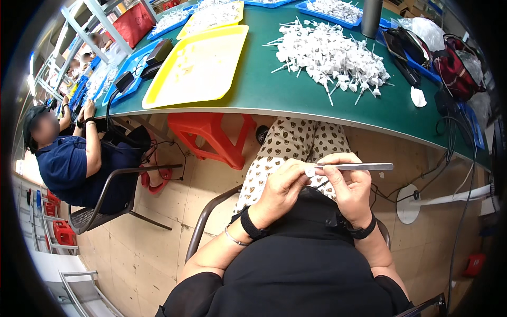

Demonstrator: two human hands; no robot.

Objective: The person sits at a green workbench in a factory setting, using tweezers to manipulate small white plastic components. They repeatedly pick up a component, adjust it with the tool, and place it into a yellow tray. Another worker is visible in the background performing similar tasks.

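Observation:
Above my lap, my left hand [283,189] is closed, its thumb and forefinger pinching a small white round piece [310,172]. Close beside it, my right hand [348,191] grips a pair of metal tweezers [367,166]. The broad end of the tweezers sticks out to the right. Their narrow end points left, up against the white piece or just by it; I cannot tell whether they touch. Beyond my knees, on the green table [259,68], lies a large heap of white pieces with thin grey stems [335,53].
A yellow tray [227,79] with a few small bits lies at the table's near left edge. A dark bottle [372,18] stands behind the heap; bags [459,63] are at right. A red stool [211,134] sits under the table. Another person [79,164] works at left.

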